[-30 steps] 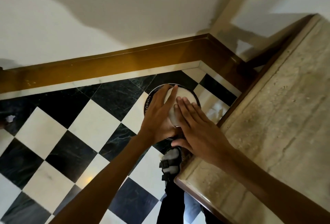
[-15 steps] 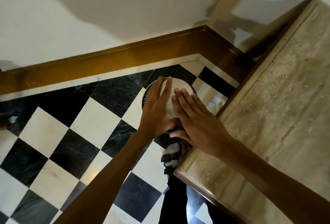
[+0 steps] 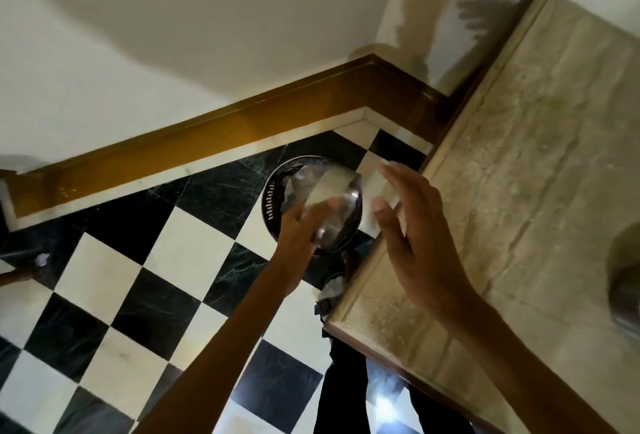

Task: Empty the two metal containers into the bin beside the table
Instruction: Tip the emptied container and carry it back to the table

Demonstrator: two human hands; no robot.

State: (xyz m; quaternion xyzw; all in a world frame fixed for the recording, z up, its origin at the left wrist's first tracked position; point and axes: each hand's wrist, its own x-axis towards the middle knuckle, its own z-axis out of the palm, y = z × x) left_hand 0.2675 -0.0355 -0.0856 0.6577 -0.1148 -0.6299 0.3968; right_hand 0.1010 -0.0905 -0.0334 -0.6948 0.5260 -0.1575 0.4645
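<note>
My left hand [image 3: 298, 227] grips a shiny metal container [image 3: 334, 210], tilted over the round perforated metal bin [image 3: 272, 200] that stands on the floor beside the table. Crumpled grey-white stuff lies inside the bin. My right hand [image 3: 410, 226] hovers apart from the container, to its right, fingers spread and holding nothing. A second metal container [image 3: 625, 281] sits on the stone table [image 3: 519, 191] at the right edge of the view, blurred and partly cut off.
The floor is black and white checkered tile with a brown skirting board [image 3: 207, 136] along the white wall. My sandalled foot [image 3: 330, 290] shows below the bin by the table's corner. A small white scrap [image 3: 41, 259] lies at far left.
My right hand has lifted off the container and moved right, fingers spreading. The left hand now holds the container alone, tilted. The view has shifted, bringing the second container into sight.
</note>
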